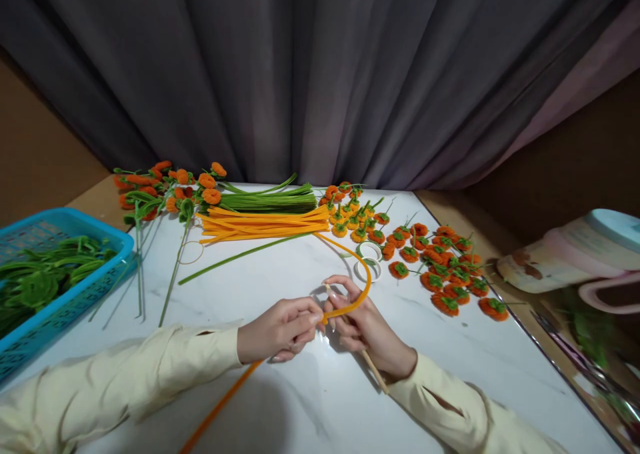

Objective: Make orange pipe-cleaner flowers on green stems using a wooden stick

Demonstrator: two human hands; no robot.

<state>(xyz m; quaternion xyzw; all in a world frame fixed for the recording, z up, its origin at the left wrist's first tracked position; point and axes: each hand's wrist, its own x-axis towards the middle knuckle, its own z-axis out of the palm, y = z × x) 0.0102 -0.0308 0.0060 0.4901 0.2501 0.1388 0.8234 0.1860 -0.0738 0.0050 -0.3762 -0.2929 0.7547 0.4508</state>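
Near the middle of the white table, my left hand (286,329) pinches an orange pipe cleaner (369,277); one end trails below the wrist toward the front edge. The other part curves up over my right hand (364,327) and back toward the orange bundle. My right hand is closed round a thin wooden stick (375,372), which slants down to the right. The pipe cleaner meets the stick's area between both hands, where fingers partly hide it. Beyond lie a bundle of orange pipe cleaners (265,225) and a green bundle (270,201).
A blue basket (127,244) of green leaf pieces stands at the left. Orange flowers (207,181) lie at the back left, small orange pumpkin shapes (445,302) at the right. Tape rolls (361,269) lie behind my right hand. A bottle (555,261) and scissors (575,357) are far right.
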